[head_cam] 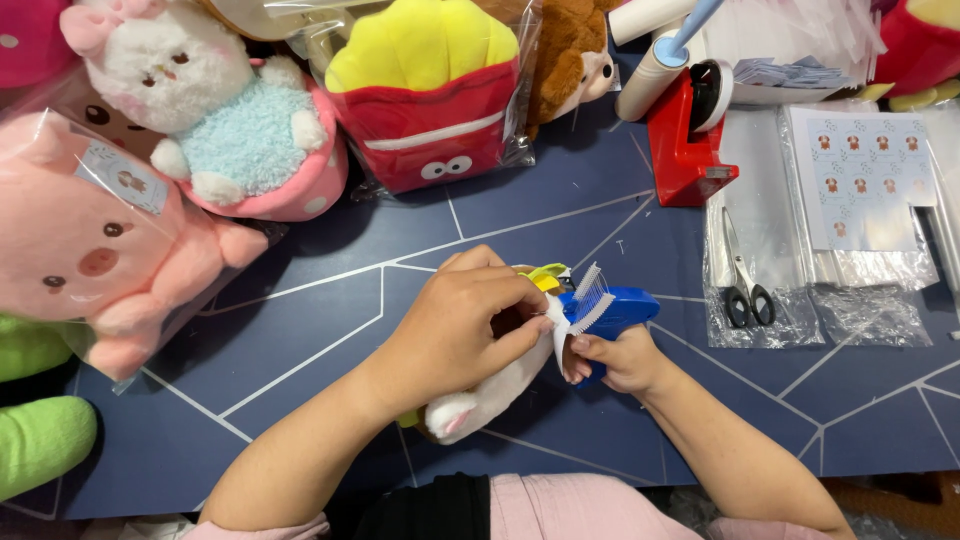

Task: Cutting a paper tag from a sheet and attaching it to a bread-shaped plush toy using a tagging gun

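— Currently, item one: small white plush toy (492, 392), near the blue table's (330, 300) front edge, pinched in my left hand (455, 330).

— Item two: blue plastic tagging gun (608, 312), gripped in my right hand (622, 362), needle at the toy. Tagging step; next, a firm trigger squeeze, I judge.

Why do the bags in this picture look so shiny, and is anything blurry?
In the head view, overhead light glares off the clear bag around the pink plush and the bags at right; the left hand and blue tagging gun look sharp, and edges bend slightly.
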